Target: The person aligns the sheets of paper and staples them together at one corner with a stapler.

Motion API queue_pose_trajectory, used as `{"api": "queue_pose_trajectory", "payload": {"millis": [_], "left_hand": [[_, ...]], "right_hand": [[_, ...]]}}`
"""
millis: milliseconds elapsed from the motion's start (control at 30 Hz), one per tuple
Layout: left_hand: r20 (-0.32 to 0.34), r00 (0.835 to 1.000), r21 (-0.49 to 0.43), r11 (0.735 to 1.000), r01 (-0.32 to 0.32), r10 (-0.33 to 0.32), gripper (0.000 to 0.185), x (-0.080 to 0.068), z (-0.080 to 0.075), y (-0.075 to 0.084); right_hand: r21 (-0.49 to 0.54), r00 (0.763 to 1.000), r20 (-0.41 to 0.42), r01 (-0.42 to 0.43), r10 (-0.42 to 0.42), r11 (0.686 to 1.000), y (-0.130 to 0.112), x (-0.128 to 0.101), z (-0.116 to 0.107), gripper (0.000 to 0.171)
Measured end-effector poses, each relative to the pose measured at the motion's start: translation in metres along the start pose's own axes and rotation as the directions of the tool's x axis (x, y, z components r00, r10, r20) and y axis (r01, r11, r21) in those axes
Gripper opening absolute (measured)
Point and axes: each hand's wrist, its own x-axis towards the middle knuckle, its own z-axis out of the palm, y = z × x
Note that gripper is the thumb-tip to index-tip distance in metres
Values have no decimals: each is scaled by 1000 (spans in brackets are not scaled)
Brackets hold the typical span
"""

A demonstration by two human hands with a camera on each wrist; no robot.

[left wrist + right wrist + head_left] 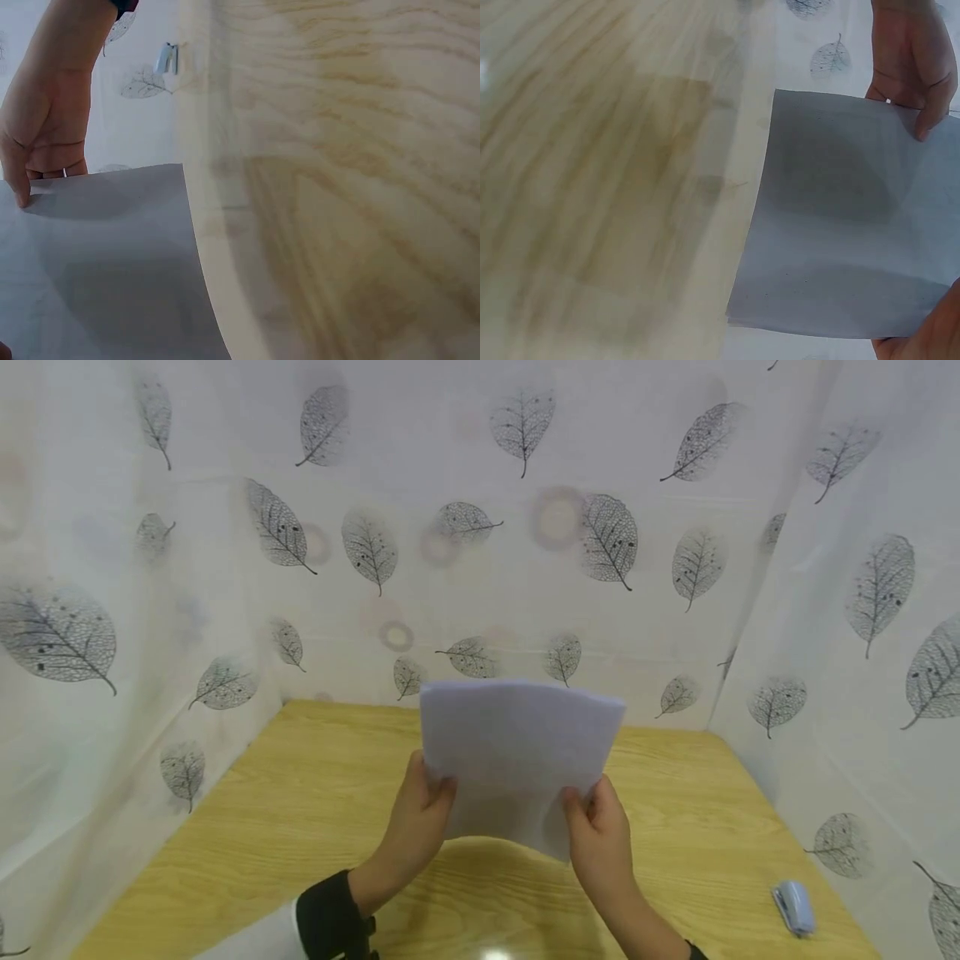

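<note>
From here I see the left hand (408, 831) and right hand (606, 847) pinching opposite sides of the paper (513, 752), held between them above the surface (697, 827); the stapler (795, 907) lies right of the right hand.

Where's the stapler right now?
In the head view, the stapler lies at the lower right, on the table near its right edge, to the right of the right hand.
</note>
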Motion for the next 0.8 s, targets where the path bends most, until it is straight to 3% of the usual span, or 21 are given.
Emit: {"api": "queue_pose_trajectory", "payload": {"millis": [133, 200, 333, 567, 633, 800], "left_hand": [[-12, 992, 11, 992, 129, -129, 38, -4, 4, -14], [5, 988, -10, 988, 153, -153, 40, -7, 7, -22], [40, 992, -36, 992, 118, -117, 39, -8, 7, -26], [7, 1000, 9, 1000, 19, -19, 34, -4, 2, -13], [3, 999, 12, 999, 34, -34, 36, -6, 3, -16], [30, 990, 32, 990, 139, -140, 40, -16, 6, -34]], "right_hand": [[-82, 996, 20, -86, 87, 993, 15, -4, 2, 27], [-137, 993, 22, -108, 112, 985, 23, -6, 3, 27], [-188, 997, 9, -68, 71, 980, 26, -7, 3, 26], [-116, 1000, 2, -15, 15, 993, 10, -3, -3, 25], [-116, 999, 13, -33, 35, 993, 13, -5, -3, 26], [-169, 990, 75, -102, 116, 980, 29, -14, 1, 23]]}}
